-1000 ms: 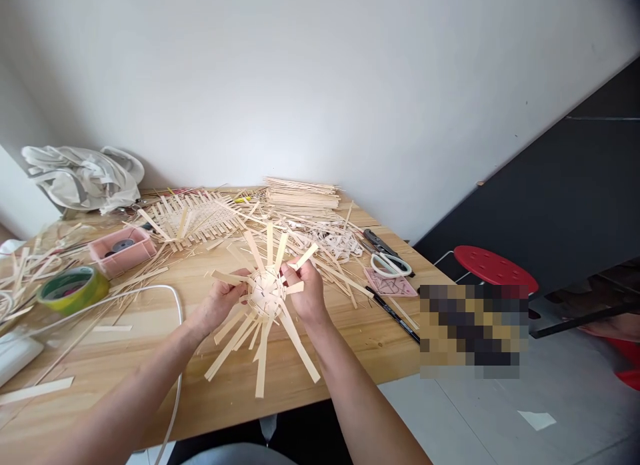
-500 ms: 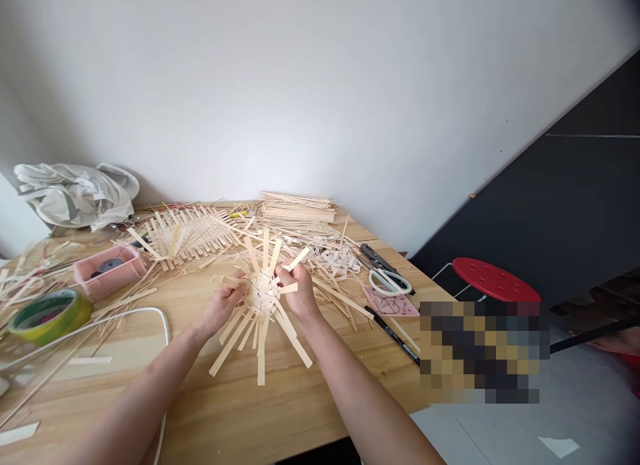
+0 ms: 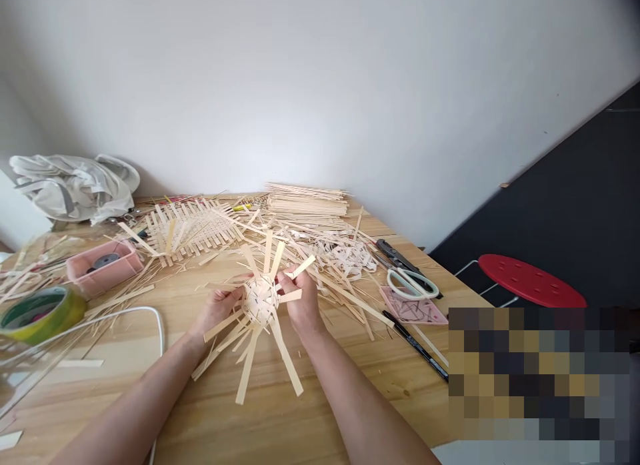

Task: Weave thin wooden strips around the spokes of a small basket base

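Observation:
Between my hands, above the wooden table, is a small round woven piece [image 3: 261,301] of pale flat strips, like a basket base. Its loose strip ends fan out all around like rays. My left hand [image 3: 220,310] pinches its left rim, thumb on the near face and the other fingers partly hidden behind. At the upper right edge, my right hand [image 3: 301,298] is closed on the weave and strip ends, with one strip poking up past the fingers. Both forearms reach in from the bottom of the view.
A larger woven mat [image 3: 193,231] and a strip bundle [image 3: 307,201] lie at the back among loose strips. Left are a pink box [image 3: 105,268], a tape roll [image 3: 43,315] and a white cable [image 3: 161,331]. Right are scissors [image 3: 413,285], a marker [image 3: 416,347] and a red stool [image 3: 533,279].
The woven piece has turned a little in my hands, its lower strips swinging to the left. Both hands keep their grip. My view has shifted slightly.

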A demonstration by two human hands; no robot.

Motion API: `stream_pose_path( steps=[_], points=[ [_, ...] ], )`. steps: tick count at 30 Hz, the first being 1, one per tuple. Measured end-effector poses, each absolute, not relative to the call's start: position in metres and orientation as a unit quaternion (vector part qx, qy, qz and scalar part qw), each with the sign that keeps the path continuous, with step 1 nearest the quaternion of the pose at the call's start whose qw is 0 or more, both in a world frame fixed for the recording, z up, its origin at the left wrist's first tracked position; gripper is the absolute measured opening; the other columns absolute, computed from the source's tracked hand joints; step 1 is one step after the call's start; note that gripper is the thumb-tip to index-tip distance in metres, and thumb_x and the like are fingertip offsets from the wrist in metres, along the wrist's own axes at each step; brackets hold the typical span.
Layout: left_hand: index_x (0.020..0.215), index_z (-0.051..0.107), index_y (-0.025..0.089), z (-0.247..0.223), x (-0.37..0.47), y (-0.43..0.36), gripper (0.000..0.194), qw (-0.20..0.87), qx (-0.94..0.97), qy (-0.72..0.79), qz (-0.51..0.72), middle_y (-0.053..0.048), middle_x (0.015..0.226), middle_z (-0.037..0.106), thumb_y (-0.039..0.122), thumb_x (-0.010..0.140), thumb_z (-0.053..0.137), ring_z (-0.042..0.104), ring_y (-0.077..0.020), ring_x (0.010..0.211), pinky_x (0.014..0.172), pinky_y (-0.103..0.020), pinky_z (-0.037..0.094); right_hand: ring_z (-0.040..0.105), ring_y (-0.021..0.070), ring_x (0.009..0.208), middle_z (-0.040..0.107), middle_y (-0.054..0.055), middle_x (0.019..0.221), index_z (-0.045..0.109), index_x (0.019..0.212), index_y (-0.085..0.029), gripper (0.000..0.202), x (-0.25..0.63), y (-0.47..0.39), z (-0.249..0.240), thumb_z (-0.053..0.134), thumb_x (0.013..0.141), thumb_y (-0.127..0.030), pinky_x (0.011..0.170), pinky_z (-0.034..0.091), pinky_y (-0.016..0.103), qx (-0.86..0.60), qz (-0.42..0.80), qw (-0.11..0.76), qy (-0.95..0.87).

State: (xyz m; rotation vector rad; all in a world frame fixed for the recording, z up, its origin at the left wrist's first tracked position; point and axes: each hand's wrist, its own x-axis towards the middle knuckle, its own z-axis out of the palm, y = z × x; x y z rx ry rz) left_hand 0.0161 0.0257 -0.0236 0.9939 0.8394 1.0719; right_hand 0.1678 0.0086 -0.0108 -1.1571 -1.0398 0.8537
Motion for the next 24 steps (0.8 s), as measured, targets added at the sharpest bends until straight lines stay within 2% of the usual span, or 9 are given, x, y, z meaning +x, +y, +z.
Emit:
stream_pose_path(
  steps=[7, 10, 15, 20, 24],
  points=[
    [0.085, 0.066, 0.017, -0.016, 0.017, 0.025, 0.027, 0.613, 0.519, 0.372, 0.465, -0.005, 0.103, 0.062, 0.029, 0.061, 0.069, 0.054, -0.0207, 0.096, 0.077, -0.026, 0.045, 0.045, 0.0108, 0.051, 0.051, -0.003, 0.056, 0.047, 0.066, -0.017, 0.02, 0.17, 0.006, -0.01, 0.051, 0.073, -0.035, 0.051, 0.035, 0.024, -0.516, 0.348, 0.63, -0.464],
    [0.084, 0.066, 0.015, -0.012, 0.015, 0.021, 0.024, 0.603, 0.546, 0.385, 0.436, -0.006, 0.101, 0.062, 0.029, 0.063, 0.067, 0.055, -0.0209, 0.092, 0.074, -0.027, 0.046, 0.045, 0.0106, 0.052, 0.051, -0.002, 0.057, 0.047, 0.066, -0.017, 0.02, 0.171, 0.006, -0.012, 0.05, 0.073, -0.036, 0.052, 0.035, 0.024, -0.525, 0.339, 0.623, -0.471],
    [0.095, 0.063, 0.017, -0.012, 0.012, 0.019, 0.03, 0.585, 0.56, 0.398, 0.431, -0.005, 0.095, 0.063, 0.03, 0.068, 0.062, 0.057, -0.0179, 0.083, 0.071, -0.027, 0.046, 0.045, 0.0107, 0.052, 0.05, -0.003, 0.056, 0.048, 0.066, -0.017, 0.02, 0.17, 0.005, -0.013, 0.05, 0.073, -0.036, 0.052, 0.034, 0.024, -0.525, 0.342, 0.618, -0.475],
    [0.084, 0.064, 0.017, -0.019, 0.012, 0.021, 0.018, 0.587, 0.539, 0.37, 0.477, -0.005, 0.097, 0.062, 0.029, 0.072, 0.059, 0.055, -0.0181, 0.09, 0.075, -0.027, 0.044, 0.048, 0.0116, 0.052, 0.053, -0.001, 0.058, 0.049, 0.069, -0.017, 0.022, 0.167, 0.004, -0.014, 0.048, 0.074, -0.038, 0.051, 0.036, 0.024, -0.5, 0.382, 0.623, -0.465],
    [0.082, 0.064, 0.016, -0.019, 0.015, 0.019, 0.017, 0.588, 0.511, 0.372, 0.504, -0.004, 0.09, 0.064, 0.027, 0.068, 0.063, 0.057, -0.0167, 0.085, 0.075, -0.026, 0.044, 0.046, 0.0112, 0.052, 0.051, -0.002, 0.057, 0.048, 0.068, -0.017, 0.02, 0.165, 0.002, -0.013, 0.049, 0.074, -0.036, 0.051, 0.036, 0.024, -0.512, 0.368, 0.618, -0.47]
  ],
)
